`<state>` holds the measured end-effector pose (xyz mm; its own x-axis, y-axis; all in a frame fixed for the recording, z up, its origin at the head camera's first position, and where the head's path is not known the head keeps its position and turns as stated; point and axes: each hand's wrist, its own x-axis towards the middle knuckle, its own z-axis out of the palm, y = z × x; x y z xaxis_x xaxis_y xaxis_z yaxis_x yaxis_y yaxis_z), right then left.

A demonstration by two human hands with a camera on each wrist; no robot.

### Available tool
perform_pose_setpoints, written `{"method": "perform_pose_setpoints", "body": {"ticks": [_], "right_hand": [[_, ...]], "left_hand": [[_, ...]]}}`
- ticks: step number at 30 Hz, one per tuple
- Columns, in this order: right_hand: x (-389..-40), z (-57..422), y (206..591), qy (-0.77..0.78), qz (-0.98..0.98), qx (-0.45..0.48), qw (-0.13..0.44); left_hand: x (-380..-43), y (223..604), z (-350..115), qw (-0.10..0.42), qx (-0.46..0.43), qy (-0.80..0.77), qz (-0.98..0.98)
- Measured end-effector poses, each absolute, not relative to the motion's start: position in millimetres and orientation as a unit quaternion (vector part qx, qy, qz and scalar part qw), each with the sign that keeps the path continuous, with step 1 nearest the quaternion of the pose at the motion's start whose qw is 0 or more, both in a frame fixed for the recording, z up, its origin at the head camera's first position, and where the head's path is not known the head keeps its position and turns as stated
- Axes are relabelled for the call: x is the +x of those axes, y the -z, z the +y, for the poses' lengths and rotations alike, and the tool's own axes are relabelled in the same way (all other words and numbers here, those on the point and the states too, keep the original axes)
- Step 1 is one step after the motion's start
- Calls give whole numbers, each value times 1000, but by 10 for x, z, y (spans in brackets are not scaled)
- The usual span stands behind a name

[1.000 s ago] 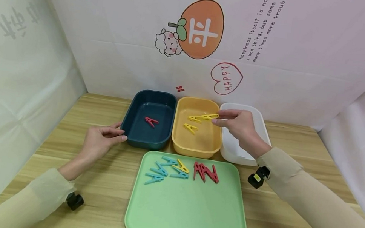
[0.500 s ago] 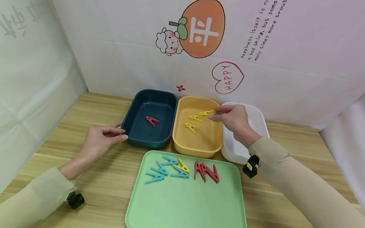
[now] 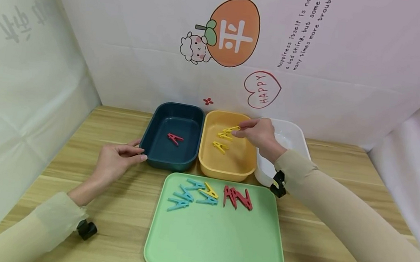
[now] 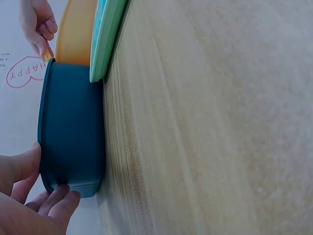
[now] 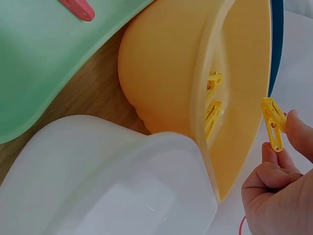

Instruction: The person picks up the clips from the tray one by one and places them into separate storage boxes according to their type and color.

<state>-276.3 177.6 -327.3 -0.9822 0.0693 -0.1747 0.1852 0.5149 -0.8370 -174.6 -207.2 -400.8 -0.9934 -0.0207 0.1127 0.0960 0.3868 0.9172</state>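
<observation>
My right hand [image 3: 260, 133] pinches a yellow clothespin [image 5: 274, 124] between thumb and fingers, held above the yellow bin [image 3: 225, 168]. Two more yellow clothespins lie in that bin, the nearer one [image 3: 220, 147] toward its middle. At the left, my left hand [image 3: 113, 163] holds the front left corner of the dark blue bin [image 3: 168, 161]; in the left wrist view the thumb is at its rim and the fingers against its outer wall. A red clothespin [image 3: 175, 139] lies inside the dark blue bin.
A white bin [image 3: 292, 136] stands right of the yellow one, partly hidden by my right arm. In front, a green tray [image 3: 216, 241] carries several blue clothespins [image 3: 178, 205], one yellow clothespin [image 3: 210, 191] and several red clothespins [image 3: 238, 198]. A printed cloth [image 3: 145, 53] hangs behind the bins.
My right hand has moved left with the yellow clothespin, from the border of the white bin to over the yellow bin. The left hand has stayed at the dark blue bin.
</observation>
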Motion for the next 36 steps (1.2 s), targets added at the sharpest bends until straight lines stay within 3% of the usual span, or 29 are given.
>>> {"method": "perform_pose_setpoints", "body": {"ticks": [36], "right_hand": [[-2916, 1601, 3411, 454, 887, 66, 54]], "left_hand": [[-1766, 4015, -2081, 48, -20, 568, -822]]}}
